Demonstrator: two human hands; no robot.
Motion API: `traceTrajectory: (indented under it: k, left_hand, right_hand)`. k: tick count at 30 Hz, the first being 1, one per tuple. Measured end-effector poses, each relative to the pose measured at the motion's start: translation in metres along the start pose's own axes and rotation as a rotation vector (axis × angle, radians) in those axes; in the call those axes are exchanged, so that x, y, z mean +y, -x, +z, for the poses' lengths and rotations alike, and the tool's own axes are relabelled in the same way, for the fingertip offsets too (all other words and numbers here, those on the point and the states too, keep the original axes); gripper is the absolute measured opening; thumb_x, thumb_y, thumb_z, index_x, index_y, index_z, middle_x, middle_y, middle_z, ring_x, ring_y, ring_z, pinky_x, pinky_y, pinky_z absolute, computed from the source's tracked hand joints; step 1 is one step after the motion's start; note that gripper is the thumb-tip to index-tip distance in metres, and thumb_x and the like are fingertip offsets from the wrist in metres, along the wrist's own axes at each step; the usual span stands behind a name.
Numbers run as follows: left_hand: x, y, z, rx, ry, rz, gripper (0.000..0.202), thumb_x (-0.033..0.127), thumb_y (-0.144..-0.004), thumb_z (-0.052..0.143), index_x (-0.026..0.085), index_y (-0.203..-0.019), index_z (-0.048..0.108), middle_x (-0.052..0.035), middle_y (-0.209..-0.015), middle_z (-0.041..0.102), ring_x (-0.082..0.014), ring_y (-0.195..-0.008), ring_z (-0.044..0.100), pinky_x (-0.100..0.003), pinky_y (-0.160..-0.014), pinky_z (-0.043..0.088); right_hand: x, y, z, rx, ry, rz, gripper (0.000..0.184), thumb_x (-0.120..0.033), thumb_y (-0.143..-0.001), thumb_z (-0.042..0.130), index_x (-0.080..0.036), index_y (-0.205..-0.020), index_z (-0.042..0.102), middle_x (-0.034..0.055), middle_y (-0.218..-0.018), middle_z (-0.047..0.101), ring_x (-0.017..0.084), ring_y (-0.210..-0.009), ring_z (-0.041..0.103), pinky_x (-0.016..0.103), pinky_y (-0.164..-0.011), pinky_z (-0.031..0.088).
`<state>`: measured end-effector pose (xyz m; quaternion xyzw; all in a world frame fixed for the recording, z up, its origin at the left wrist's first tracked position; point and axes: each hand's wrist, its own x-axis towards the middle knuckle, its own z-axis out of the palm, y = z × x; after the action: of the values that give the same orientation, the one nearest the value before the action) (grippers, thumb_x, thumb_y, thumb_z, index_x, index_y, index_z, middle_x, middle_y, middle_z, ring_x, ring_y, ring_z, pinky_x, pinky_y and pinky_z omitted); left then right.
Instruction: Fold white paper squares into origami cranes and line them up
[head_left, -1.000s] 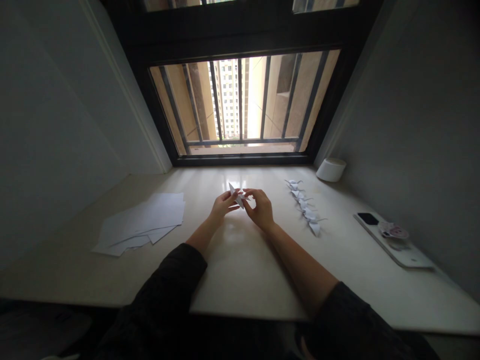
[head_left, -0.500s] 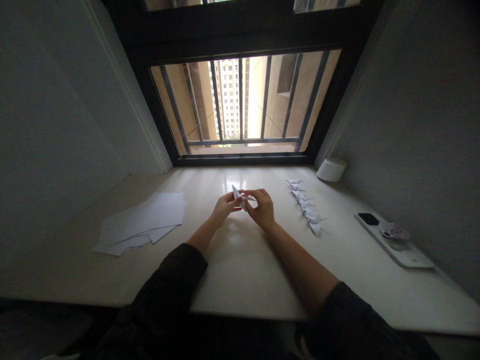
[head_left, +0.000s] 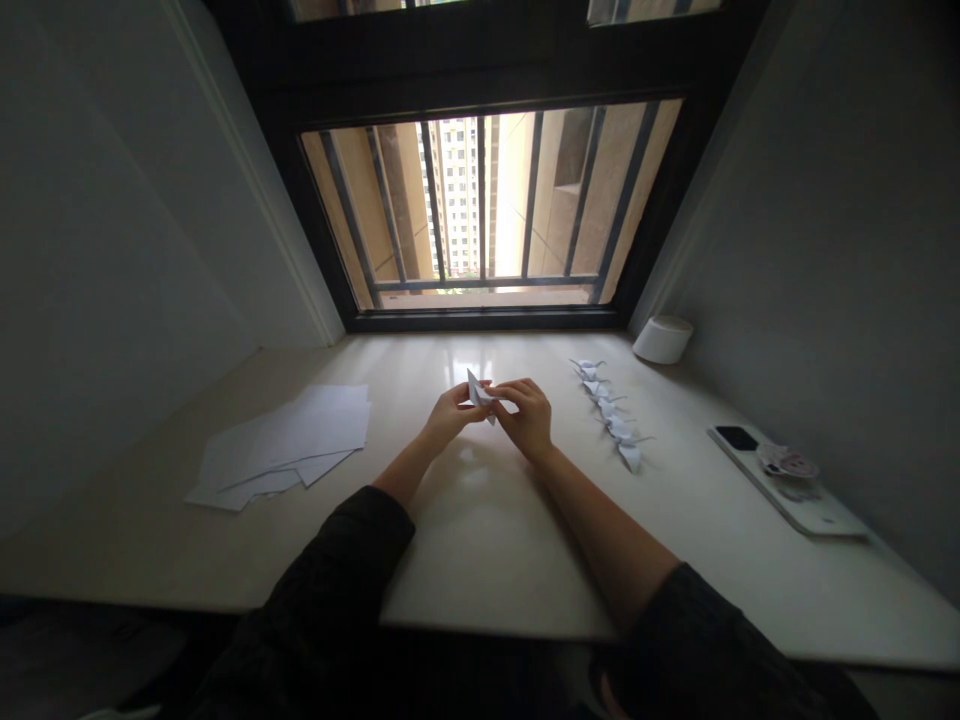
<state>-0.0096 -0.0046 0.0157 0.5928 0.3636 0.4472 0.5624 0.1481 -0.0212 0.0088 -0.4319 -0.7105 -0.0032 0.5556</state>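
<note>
A small piece of folded white paper (head_left: 476, 390) is held between both hands above the middle of the sill, one pointed end sticking up. My left hand (head_left: 450, 415) is closed on its left side, thumb in front and fingers behind. On the right side, my right hand (head_left: 527, 418) pinches the paper between thumb and forefinger. The fingers cover part of the folds. Right of my hands, several white paper cranes (head_left: 606, 408) sit in a slanting row.
Loose white sheets (head_left: 300, 435) lie overlapping at the left. A phone (head_left: 787, 485) with a round grip on its back lies at the right. Near the window frame (head_left: 487, 320) stands a white cup-like object (head_left: 664, 340). The sill's front edge (head_left: 495, 630) runs below my forearms.
My right fingers have shifted on the folded paper and now pinch it closer in. The flap that pointed right toward my right palm no longer shows. The cranes and sheets stay put.
</note>
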Motion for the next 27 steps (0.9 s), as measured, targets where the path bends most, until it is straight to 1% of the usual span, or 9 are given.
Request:
traceTrajectory:
  k: [3,7,9,13,16,19,23,27]
  left_hand:
    - [0.0040,-0.0003,-0.0018,0.017,-0.024,-0.014,0.060,0.031,-0.060,0.079,0.015,-0.114,0.059,-0.0102,-0.102,0.065,-0.0191,-0.079,0.064,-0.033,-0.073,0.049]
    - [0.0061,-0.0006,-0.0053,0.032,-0.076,-0.014,0.060,0.034,-0.059,0.079,0.015,-0.113,0.060,-0.0103,-0.101,0.066,-0.0192,-0.077,0.064,-0.030,-0.068,0.048]
    - [0.0056,-0.0007,-0.0069,0.035,-0.071,-0.009,0.061,0.035,-0.060,0.079,0.016,-0.115,0.059,-0.0103,-0.103,0.066,-0.0196,-0.079,0.064,-0.031,-0.069,0.048]
    - [0.0052,-0.0012,-0.0081,0.039,0.006,0.000,0.063,0.034,-0.062,0.078,0.015,-0.118,0.057,-0.0114,-0.106,0.066,-0.0223,-0.087,0.063,-0.036,-0.079,0.047]
    - [0.0050,-0.0023,-0.0073,0.037,0.067,0.031,0.061,0.031,-0.061,0.078,0.013,-0.116,0.058,-0.0125,-0.109,0.065,-0.0252,-0.096,0.062,-0.040,-0.086,0.045]
    - [0.0044,-0.0038,-0.0063,0.022,0.113,0.075,0.057,0.028,-0.061,0.078,0.013,-0.112,0.060,-0.0123,-0.111,0.064,-0.0267,-0.102,0.060,-0.042,-0.091,0.043]
    - [0.0049,-0.0041,-0.0065,0.025,0.110,0.081,0.058,0.026,-0.060,0.078,0.014,-0.113,0.060,-0.0125,-0.113,0.063,-0.0267,-0.100,0.061,-0.043,-0.089,0.045]
    - [0.0067,-0.0023,-0.0082,0.007,0.054,0.049,0.060,0.029,-0.062,0.078,0.015,-0.117,0.058,-0.0128,-0.111,0.064,-0.0255,-0.094,0.063,-0.041,-0.084,0.047]
  right_hand:
    - [0.0018,0.0005,-0.0001,0.023,-0.017,0.059,0.012,-0.022,-0.076,0.065,-0.026,-0.085,0.071,0.0012,-0.084,0.069,0.020,-0.081,0.058,0.034,-0.074,0.047]
    - [0.0053,0.0005,-0.0004,0.036,-0.031,0.129,0.011,-0.023,-0.075,0.066,-0.026,-0.085,0.071,0.0016,-0.083,0.069,0.021,-0.081,0.058,0.035,-0.076,0.047]
    - [0.0056,-0.0003,-0.0004,0.015,-0.053,0.118,0.013,-0.023,-0.076,0.065,-0.026,-0.087,0.071,0.0018,-0.086,0.069,0.021,-0.083,0.058,0.035,-0.077,0.047]
    - [0.0034,-0.0019,0.0009,-0.039,-0.094,0.034,0.020,-0.022,-0.079,0.061,-0.026,-0.097,0.070,0.0022,-0.092,0.070,0.020,-0.086,0.059,0.035,-0.079,0.048]
    - [0.0024,-0.0016,0.0022,-0.050,-0.083,0.005,0.023,-0.022,-0.081,0.059,-0.027,-0.101,0.069,0.0021,-0.094,0.070,0.020,-0.086,0.059,0.035,-0.079,0.049]
    - [0.0032,-0.0007,0.0026,-0.065,-0.058,0.010,0.024,-0.022,-0.083,0.056,-0.028,-0.103,0.068,0.0012,-0.095,0.071,0.020,-0.084,0.059,0.036,-0.078,0.049]
    - [0.0048,0.0004,0.0024,-0.085,-0.047,0.024,0.023,-0.024,-0.085,0.055,-0.030,-0.103,0.068,-0.0002,-0.094,0.072,0.019,-0.080,0.061,0.034,-0.075,0.049]
    - [0.0074,0.0017,0.0022,-0.038,-0.039,0.114,0.019,-0.032,-0.083,0.059,-0.029,-0.098,0.071,0.0010,-0.085,0.072,0.018,-0.074,0.062,0.031,-0.071,0.049]
